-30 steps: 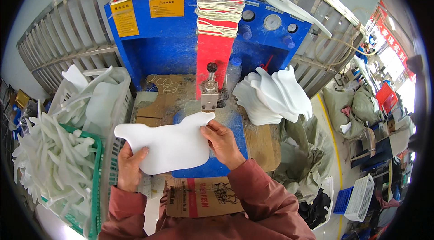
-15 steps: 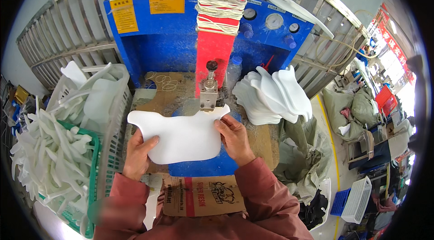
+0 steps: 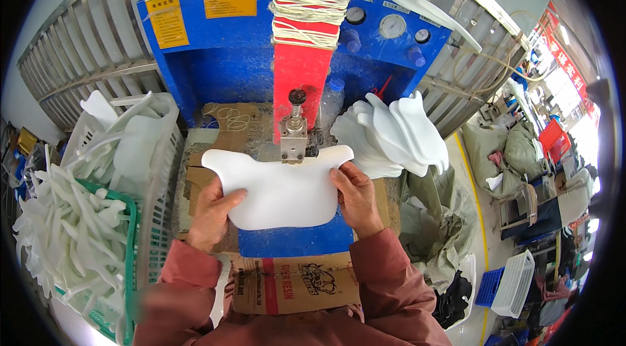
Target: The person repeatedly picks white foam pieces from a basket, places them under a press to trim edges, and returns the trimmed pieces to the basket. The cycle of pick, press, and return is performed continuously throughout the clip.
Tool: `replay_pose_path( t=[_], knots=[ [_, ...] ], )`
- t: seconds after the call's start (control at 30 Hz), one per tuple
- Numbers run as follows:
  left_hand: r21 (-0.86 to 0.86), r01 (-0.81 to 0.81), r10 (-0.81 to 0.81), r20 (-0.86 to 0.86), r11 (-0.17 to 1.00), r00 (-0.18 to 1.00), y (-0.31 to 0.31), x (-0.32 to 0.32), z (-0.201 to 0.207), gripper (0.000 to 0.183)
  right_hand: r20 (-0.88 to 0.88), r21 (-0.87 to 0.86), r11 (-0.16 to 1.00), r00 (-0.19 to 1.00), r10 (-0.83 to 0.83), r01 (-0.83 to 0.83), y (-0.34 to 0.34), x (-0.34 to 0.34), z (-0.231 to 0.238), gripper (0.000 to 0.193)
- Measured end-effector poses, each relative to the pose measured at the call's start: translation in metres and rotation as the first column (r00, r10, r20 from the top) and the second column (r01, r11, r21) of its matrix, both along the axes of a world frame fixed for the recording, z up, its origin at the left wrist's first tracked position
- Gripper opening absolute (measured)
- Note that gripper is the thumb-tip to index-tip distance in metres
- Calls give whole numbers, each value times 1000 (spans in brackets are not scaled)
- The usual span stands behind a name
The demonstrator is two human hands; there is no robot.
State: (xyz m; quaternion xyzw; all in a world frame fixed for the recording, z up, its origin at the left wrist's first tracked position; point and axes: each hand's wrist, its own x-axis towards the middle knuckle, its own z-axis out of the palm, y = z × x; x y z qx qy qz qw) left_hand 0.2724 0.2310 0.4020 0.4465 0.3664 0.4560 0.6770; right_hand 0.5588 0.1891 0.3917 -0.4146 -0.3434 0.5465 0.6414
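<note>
Between my two hands is a white foam sheet (image 3: 280, 193) with a concave top edge and flared upper corners. My left hand (image 3: 212, 212) grips its left side, thumb on top. At the right side, my right hand (image 3: 357, 196) pinches the edge below the flared corner, with its other fingers behind. The sheet's upper edge lies at the metal head (image 3: 294, 140) of a machine with a red arm (image 3: 301, 72), and the contact point is partly hidden. Beneath the sheet shows a blue work surface (image 3: 297, 238).
A stack of similar white pieces (image 3: 391, 134) stands right of the machine head. To the left, a white basket (image 3: 171, 150) and a green basket (image 3: 132, 235) hold many white strips. The blue machine housing (image 3: 228, 46) with gauges rises behind. A cardboard piece (image 3: 293, 287) lies before me.
Both hands have shifted the white sheet to the right under the metal head, which now meets the middle of its upper edge instead of near the right corner. The view has shifted slightly.
</note>
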Motion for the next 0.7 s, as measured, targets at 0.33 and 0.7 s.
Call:
replay_pose_path(
  t=[0.33, 0.7],
  knots=[
    [0, 28, -27, -75, 1000, 997, 24, 6, -7, 42, 5, 23, 999, 999, -48, 48, 16, 12, -1, 26],
    [15, 9, -10, 30, 1000, 999, 16, 2, -12, 44, -11, -26, 998, 998, -65, 65, 6, 7, -4, 26]
  ],
)
